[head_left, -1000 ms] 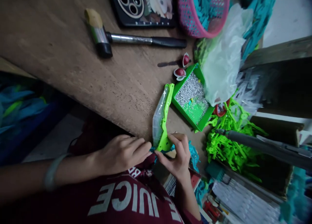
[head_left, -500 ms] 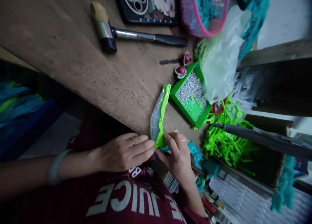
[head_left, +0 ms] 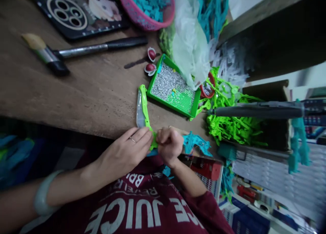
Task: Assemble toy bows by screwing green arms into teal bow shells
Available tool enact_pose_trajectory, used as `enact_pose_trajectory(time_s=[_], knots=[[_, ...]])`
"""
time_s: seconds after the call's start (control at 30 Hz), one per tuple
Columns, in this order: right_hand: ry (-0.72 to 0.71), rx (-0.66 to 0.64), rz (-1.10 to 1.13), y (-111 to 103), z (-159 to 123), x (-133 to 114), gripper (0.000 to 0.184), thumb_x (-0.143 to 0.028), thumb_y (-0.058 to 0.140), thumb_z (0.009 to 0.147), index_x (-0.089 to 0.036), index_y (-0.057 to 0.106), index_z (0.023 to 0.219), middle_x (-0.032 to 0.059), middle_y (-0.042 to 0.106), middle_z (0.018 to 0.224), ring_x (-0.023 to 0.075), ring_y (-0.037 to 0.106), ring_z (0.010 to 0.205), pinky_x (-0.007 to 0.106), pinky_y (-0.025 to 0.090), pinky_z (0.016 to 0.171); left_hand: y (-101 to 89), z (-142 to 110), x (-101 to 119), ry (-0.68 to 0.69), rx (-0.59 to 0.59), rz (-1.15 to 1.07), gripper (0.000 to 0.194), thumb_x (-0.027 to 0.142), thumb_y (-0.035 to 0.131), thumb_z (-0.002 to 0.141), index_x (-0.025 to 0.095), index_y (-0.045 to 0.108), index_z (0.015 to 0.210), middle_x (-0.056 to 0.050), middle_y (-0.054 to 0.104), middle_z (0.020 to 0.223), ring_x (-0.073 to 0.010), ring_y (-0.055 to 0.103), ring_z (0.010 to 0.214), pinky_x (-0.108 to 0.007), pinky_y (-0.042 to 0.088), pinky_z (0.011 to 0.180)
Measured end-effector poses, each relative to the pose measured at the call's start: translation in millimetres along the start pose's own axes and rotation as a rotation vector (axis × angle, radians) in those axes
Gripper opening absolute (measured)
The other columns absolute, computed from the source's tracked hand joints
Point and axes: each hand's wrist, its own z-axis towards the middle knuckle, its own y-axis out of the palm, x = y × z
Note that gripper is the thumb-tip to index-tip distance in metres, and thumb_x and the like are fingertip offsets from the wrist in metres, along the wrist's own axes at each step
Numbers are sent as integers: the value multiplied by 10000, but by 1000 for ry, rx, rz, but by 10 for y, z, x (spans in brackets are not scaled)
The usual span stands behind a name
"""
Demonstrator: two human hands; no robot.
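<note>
At the edge of a brown table, the right hand has curled into a tighter grip on a lime-green piece beside a green tray, the left hand pinching too, apparently steadying its near end.

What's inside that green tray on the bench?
The green tray holds a layer of tiny silvery pieces, plus a few yellow and blue bits. The silvery layer hides much of its floor; anything underneath can't be seen.
</note>
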Motion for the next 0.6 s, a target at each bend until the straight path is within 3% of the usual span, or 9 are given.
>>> enact_pose_trajectory(time_s=[0.17, 0.37, 0.5, 0.6], knots=[[69, -15, 60, 89, 78, 160, 531, -571, 476, 903, -228, 376, 510, -61, 250, 450, 90, 225, 375, 242, 225, 390, 65, 3, 107, 24, -13, 45, 451, 382, 577, 954, 24, 652, 1218, -203, 681, 1233, -317, 620, 1171, -441, 518, 998], [254, -250, 151, 2, 341, -169, 493, -544, 498, 913, -223, 428, 545, -94, 217, 446, 68, 164, 347, 209, 137, 324, 221, -57, 202, 70, 79, 274, 382, 179, 444, 952, 34, 636, 1248, -182, 657, 1330, -293, 617, 1248, -402, 516, 1057], [88, -414, 198, 201, 700, -555, 476, -511, 522, 928, -212, 466, 561, -93, 234, 469, 57, 175, 366, 199, 164, 341, 118, -126, 279, 131, 82, 359, 416, 178, 389, 946, 14, 653, 1223, -186, 687, 1279, -295, 650, 1203, -395, 532, 1042], [-119, -522, 157, 534, 990, -609, 545, -608, 448, 941, -225, 431, 554, -70, 297, 483, 71, 254, 396, 224, 273, 388, 64, -196, 327, 160, 107, 343, 396, 196, 418, 949, 2, 670, 1184, -209, 705, 1231, -297, 682, 1146, -414, 534, 1031]])
